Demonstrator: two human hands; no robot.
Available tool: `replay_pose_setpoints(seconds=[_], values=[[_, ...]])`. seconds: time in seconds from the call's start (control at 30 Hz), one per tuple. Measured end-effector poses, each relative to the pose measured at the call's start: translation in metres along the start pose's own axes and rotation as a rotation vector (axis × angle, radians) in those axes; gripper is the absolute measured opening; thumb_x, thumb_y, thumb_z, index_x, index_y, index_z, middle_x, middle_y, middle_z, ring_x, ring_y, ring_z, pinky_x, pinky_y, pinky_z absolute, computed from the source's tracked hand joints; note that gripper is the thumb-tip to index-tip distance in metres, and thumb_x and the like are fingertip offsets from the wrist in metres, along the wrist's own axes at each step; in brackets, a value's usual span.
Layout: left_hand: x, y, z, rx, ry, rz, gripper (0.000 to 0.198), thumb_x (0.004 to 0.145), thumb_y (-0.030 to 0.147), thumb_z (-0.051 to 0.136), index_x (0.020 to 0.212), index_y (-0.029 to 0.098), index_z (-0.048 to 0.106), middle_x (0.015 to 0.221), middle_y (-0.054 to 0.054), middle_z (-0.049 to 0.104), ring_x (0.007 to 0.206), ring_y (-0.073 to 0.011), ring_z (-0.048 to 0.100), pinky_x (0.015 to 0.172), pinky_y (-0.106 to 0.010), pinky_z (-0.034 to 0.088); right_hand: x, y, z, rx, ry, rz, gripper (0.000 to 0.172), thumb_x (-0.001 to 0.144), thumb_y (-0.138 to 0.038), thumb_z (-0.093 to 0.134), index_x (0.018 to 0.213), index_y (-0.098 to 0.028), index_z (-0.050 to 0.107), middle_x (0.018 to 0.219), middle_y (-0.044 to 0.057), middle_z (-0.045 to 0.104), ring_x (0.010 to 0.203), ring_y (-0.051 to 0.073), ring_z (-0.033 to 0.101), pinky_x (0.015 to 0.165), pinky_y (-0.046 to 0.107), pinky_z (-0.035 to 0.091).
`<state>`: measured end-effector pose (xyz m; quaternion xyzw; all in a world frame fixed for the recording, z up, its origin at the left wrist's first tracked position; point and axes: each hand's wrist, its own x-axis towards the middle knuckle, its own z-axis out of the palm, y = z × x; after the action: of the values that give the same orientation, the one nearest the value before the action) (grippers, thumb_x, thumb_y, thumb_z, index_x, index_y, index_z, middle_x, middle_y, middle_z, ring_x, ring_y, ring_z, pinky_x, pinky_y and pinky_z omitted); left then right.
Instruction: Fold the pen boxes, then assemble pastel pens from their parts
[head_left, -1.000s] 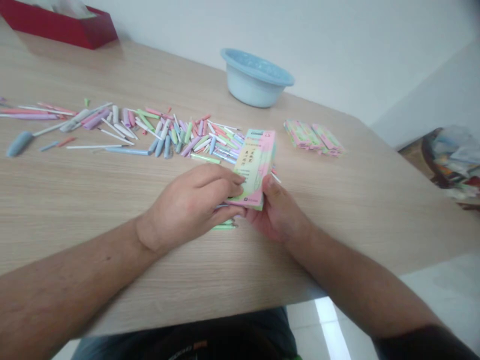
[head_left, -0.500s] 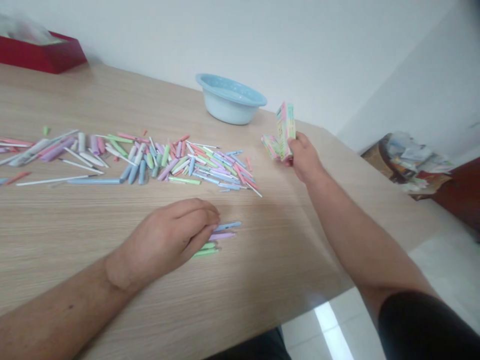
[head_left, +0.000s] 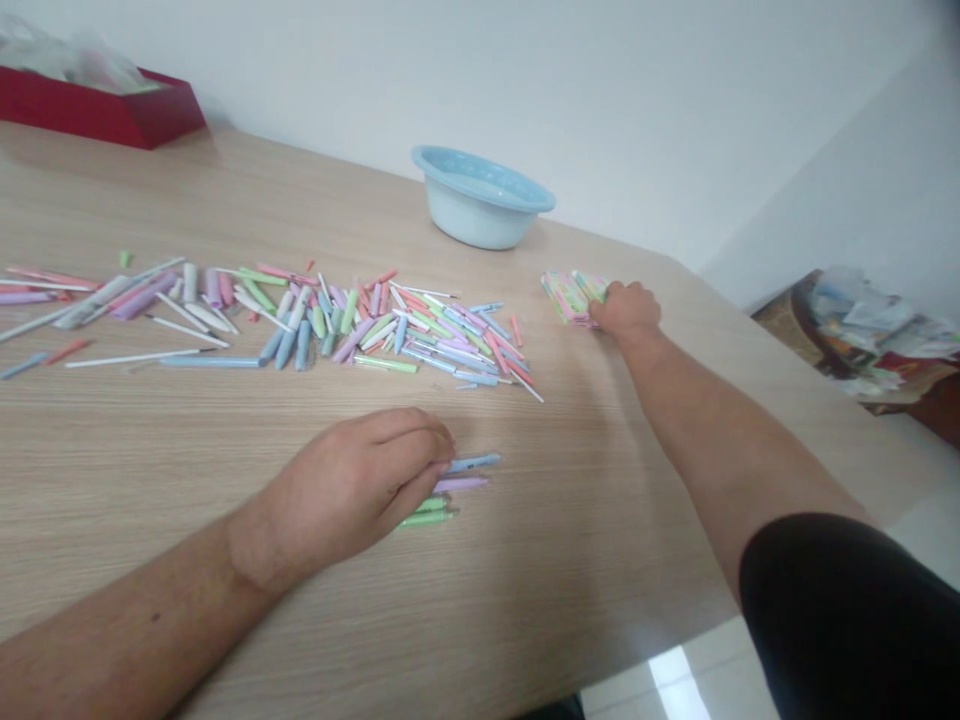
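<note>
My left hand [head_left: 360, 480] rests near the table's front, fingers curled over a few pastel pens [head_left: 450, 485] in blue, purple and green. My right hand [head_left: 626, 310] reaches far right and is closed on a pink-and-green pen box [head_left: 570, 295], which it sets down on the flat stack of similar boxes. A long scatter of pastel pens, caps and refills [head_left: 337, 320] lies across the middle of the wooden table [head_left: 150, 470].
A light blue bowl [head_left: 484, 197] stands at the back near the wall. A red box [head_left: 105, 105] sits at the back left corner. Off the table's right edge stands a bin full of wrappers [head_left: 870, 330].
My right hand carried the pen box from in front of me out to the right, then lowered it onto the stack. My left hand let go of it and settled on the few pens.
</note>
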<state>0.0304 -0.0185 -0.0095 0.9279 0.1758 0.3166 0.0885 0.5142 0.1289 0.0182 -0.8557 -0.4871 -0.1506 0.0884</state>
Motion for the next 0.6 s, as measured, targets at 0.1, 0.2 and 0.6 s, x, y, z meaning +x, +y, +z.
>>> replay_pose_setpoints(seconds=[0.1,0.2,0.6], values=[[0.000,-0.001,0.001,-0.016,-0.017,-0.013,0.018,0.116,0.022,0.057,0.112,0.019,0.074,0.109,-0.005,0.081,0.099,-0.0194,0.079,0.088,-0.030,0.062,-0.008,0.000,-0.004,0.035,0.086,-0.050,0.061,0.102,-0.044,0.073,0.147,-0.002,0.069,0.154,0.038,0.058,0.143,0.048,0.052,0.114,0.062,0.044],[0.003,-0.002,-0.001,-0.011,-0.024,-0.025,0.020,0.115,0.021,0.056,0.110,0.018,0.075,0.107,-0.006,0.080,0.100,-0.0212,0.078,0.091,-0.033,0.062,-0.024,-0.006,-0.014,0.134,0.165,-0.191,0.055,0.106,-0.040,0.071,0.147,-0.004,0.070,0.148,0.034,0.062,0.140,0.040,0.052,0.118,0.056,0.040],[0.015,-0.005,-0.017,0.056,-0.553,-0.201,0.109,0.081,0.062,0.097,0.170,0.016,0.052,0.164,-0.022,0.061,0.151,-0.0431,0.058,0.129,-0.055,0.045,-0.192,-0.065,-0.076,0.655,0.047,-0.858,0.037,0.103,-0.043,0.070,0.128,-0.018,0.080,0.115,0.015,0.080,0.098,0.031,0.072,0.095,0.048,0.059]])
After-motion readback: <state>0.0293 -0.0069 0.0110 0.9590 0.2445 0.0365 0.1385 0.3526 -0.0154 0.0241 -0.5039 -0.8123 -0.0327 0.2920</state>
